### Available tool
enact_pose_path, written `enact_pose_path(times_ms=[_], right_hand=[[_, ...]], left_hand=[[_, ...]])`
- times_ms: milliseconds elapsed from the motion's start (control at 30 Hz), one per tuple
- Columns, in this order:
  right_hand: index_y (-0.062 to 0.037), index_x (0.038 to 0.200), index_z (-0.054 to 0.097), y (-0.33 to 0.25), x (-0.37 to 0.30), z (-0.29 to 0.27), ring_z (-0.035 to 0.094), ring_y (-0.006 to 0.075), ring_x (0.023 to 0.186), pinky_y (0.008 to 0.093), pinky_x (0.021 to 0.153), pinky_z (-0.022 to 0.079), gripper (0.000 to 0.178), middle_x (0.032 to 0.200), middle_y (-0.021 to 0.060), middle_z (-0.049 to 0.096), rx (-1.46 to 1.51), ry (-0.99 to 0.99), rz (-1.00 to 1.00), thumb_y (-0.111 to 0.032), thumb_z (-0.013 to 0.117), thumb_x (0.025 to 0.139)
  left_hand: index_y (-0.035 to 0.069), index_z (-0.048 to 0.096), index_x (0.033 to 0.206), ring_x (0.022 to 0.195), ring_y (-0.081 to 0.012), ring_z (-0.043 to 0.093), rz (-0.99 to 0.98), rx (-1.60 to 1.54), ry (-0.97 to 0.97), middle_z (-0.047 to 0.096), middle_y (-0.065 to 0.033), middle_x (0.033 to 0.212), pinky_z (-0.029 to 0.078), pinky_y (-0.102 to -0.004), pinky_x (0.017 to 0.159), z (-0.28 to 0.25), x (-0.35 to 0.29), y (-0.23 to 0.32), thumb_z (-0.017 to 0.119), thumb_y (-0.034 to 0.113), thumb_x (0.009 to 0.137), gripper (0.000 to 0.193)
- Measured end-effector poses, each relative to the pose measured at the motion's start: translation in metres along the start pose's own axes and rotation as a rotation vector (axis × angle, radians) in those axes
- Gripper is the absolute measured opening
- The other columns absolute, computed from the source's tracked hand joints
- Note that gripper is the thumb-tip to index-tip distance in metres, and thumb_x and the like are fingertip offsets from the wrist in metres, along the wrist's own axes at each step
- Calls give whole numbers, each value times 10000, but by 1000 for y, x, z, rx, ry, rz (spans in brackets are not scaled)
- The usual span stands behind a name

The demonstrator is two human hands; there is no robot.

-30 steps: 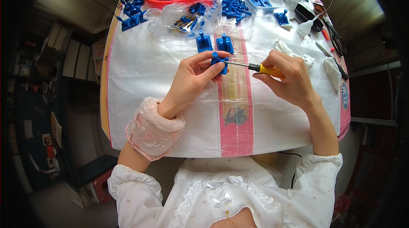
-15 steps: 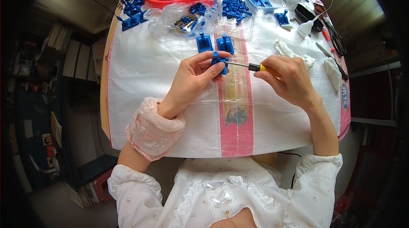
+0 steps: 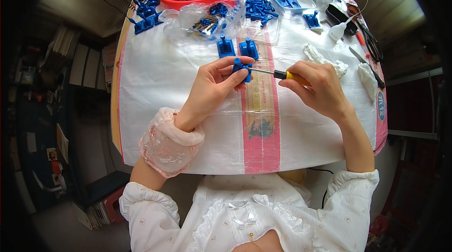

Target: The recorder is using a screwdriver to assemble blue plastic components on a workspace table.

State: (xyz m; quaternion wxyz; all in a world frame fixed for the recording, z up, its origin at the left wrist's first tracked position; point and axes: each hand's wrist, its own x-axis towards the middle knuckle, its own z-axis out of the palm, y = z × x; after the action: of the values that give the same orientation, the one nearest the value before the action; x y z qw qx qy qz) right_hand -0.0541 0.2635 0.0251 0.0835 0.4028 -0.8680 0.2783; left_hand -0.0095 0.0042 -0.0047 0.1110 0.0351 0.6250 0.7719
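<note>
My left hand [image 3: 217,77] is closed around a small blue plastic part [image 3: 241,68] with a round knob on top, held just above the sheet. In my right hand [image 3: 320,82] is a screwdriver [image 3: 282,74] with a yellow and black handle. Its metal shaft lies level and its tip meets the right side of the blue part; the tip itself is too small to make out. Just beyond my left fingers, two similar blue parts [image 3: 225,46] [image 3: 248,48] stand upright side by side on the sheet.
A white woven sheet [image 3: 301,129] covers the table. Toward the back are a red basin [image 3: 207,1] of blue pieces, plastic bags [image 3: 179,26] and a clear tub [image 3: 308,4]. Blue parts with springs [image 3: 147,23] stand far left. Scissors [image 3: 372,47], a knife [image 3: 367,66] and a squeeze bottle [image 3: 336,31] lie right.
The blue part and screwdriver have shifted very slightly to the left. Both hands keep their hold, and the tip stays against the part.
</note>
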Motion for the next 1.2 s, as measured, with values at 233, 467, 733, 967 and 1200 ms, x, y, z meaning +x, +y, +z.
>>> enact_pose_path(times_ms=[233, 467, 733, 967, 1200], right_hand=[[-53, 785, 649, -1, 0, -1, 613, 197, 519, 314, 499, 455, 261, 666, 56, 655, -1, 8, 5, -267, 779, 861], [-38, 849, 659, -1, -1, -3, 666, 203, 616, 297, 560, 492, 230, 741, 76, 680, 13, -18, 22, -187, 830, 807], [-35, 853, 671, 0, -2, -2, 670, 192, 631, 291, 564, 498, 239, 757, 71, 684, 10, -11, 18, -184, 846, 787], [-36, 848, 676, 0, -1, -2, 662, 189, 620, 290, 550, 487, 235, 744, 67, 679, 16, 10, 5, -183, 848, 784], [-44, 812, 661, 0, 0, -1, 638, 190, 561, 299, 515, 475, 238, 706, 54, 660, -4, 45, -32, -221, 819, 818]], left_hand=[[11, 655, 1250, 946, -110, 671, -2, 5, 0, 706, -82, 1114, 542, -222, 759, 2, 1, 1, 662, 99, 974, 290], [19, 649, 1266, 857, -74, 645, 1, 22, -12, 729, -72, 984, 534, -213, 763, 2, 0, 2, 661, 106, 976, 303], [29, 655, 1258, 841, -69, 646, 4, 25, -6, 730, -68, 981, 536, -205, 749, 1, 1, 2, 666, 103, 971, 297], [34, 664, 1235, 824, -61, 647, 11, 7, -14, 726, -52, 976, 535, -194, 711, 0, 1, 0, 673, 88, 964, 277], [31, 651, 1257, 834, -71, 641, 14, 22, -21, 733, -77, 980, 533, -210, 756, 1, 1, 1, 661, 106, 975, 291]])
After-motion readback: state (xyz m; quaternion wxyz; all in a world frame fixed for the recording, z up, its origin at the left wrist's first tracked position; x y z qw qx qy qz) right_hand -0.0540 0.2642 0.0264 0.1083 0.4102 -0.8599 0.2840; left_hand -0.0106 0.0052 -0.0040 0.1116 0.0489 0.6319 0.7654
